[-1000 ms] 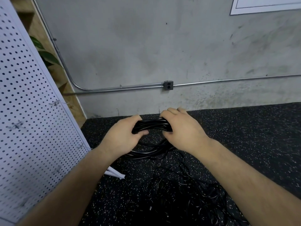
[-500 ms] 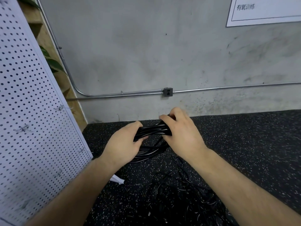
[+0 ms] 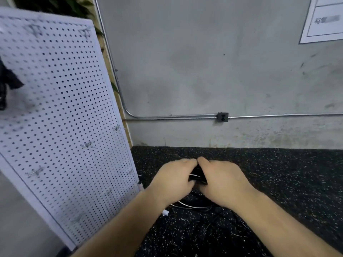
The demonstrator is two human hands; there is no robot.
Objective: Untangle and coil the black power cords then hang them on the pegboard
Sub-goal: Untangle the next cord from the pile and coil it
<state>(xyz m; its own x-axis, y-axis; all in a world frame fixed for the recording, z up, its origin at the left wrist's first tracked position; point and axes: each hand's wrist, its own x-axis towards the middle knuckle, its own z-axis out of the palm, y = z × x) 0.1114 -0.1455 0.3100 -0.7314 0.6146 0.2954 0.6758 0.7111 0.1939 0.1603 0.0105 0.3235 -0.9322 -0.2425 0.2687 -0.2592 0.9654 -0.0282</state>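
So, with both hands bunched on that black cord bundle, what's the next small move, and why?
Probably lift the coiled cord bundle leftward toward a free hook on the pegboard. The left hand and right hand both grip it close together, so it looks gathered, though a few loops hang below onto the mat and may need tucking first.

Left hand (image 3: 173,179): bare, lower centre of the frame, edges softened by blur
Right hand (image 3: 223,181): bare, just right of centre, slightly blurred
Left forearm (image 3: 118,223): bare skin to the bottom edge
Right forearm (image 3: 282,225): bare skin to the lower right corner
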